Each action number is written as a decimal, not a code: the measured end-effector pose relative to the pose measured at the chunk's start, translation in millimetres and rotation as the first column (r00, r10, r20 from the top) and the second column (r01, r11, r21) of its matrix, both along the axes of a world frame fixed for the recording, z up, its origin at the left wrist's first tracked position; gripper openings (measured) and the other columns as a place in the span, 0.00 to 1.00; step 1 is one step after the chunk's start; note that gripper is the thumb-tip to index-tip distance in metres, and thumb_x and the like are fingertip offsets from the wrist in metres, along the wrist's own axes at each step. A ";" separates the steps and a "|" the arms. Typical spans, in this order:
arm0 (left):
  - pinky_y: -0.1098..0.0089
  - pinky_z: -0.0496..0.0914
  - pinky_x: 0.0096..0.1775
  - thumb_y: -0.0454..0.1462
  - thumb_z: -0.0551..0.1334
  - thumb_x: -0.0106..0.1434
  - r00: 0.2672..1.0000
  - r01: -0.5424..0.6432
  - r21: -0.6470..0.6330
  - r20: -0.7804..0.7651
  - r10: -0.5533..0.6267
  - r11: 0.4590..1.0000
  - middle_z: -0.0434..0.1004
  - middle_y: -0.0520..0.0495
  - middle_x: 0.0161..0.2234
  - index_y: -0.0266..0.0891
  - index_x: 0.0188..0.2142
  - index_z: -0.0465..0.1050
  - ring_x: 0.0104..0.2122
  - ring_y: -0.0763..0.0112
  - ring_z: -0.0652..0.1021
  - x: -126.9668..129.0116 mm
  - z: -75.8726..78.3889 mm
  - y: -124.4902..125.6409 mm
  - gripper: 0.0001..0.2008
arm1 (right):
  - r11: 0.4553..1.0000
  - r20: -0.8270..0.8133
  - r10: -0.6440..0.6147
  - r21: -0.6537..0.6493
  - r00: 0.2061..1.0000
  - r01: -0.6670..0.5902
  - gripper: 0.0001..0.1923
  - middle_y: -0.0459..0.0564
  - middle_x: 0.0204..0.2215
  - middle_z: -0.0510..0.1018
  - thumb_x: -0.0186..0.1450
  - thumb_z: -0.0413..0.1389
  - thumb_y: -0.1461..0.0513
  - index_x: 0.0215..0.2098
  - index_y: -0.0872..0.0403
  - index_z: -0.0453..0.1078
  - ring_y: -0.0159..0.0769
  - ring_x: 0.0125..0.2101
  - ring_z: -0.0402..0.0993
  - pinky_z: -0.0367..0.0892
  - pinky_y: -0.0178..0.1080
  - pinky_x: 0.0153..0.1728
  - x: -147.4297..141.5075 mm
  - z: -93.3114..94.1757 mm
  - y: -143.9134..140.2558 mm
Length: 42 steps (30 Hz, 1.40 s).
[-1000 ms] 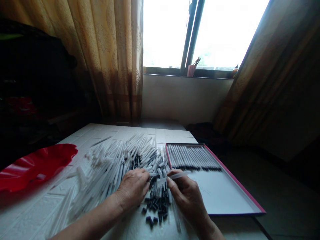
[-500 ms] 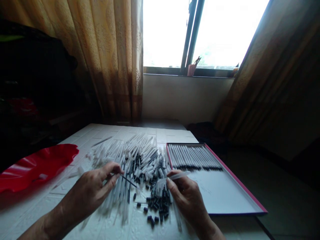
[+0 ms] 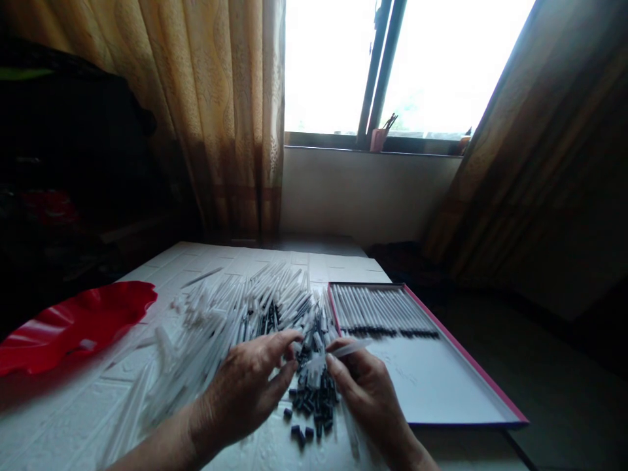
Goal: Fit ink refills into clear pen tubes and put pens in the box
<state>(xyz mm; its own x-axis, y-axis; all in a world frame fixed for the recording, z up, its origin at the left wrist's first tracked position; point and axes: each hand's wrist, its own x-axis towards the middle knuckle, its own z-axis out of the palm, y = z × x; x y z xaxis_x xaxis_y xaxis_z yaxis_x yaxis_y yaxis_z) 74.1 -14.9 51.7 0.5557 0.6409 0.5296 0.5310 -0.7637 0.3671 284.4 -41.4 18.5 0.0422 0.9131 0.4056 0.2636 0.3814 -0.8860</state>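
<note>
Two hands: both are seen in the head view, brought together over the near edge of the heap.
Right hand [image 3: 366,386]: closed in a pinch on a clear pen barrel [image 3: 346,348], which is held nearly level above the small black caps [image 3: 314,399] and points toward the tray.
Left hand [image 3: 245,386]: fingers half curled, thumb and forefinger drawn close at the barrel's near end — whether a refill is held between them cannot be told.
Heap of pen parts [image 3: 235,314]: spread over the white table [image 3: 63,418], just beside the tray on its left.
Tray [image 3: 471,373]: pink-rimmed, with a row of finished pens [image 3: 383,307] laid at its far end; the near part is bare.
Red dish [image 3: 69,320]: well apart, at the far left.
Step judged: a part is being fitted into the held barrel — assembly, not yet placing.
Next move, judged: the two ends would need to be lined up closely, the barrel being thin and the light poor.
</note>
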 end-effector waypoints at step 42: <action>0.72 0.72 0.37 0.37 0.54 0.68 0.996 -0.060 -0.196 0.049 0.070 0.979 0.83 0.49 0.35 0.43 0.41 0.74 0.34 0.68 0.82 -1.6 -19.9 2.3 0.10 | 0.930 -0.668 -0.132 -0.339 0.733 -0.141 0.20 0.46 0.20 0.78 0.51 0.71 0.52 0.33 0.56 0.75 0.25 0.15 0.65 0.51 0.26 0.14 -4.1 4.5 6.4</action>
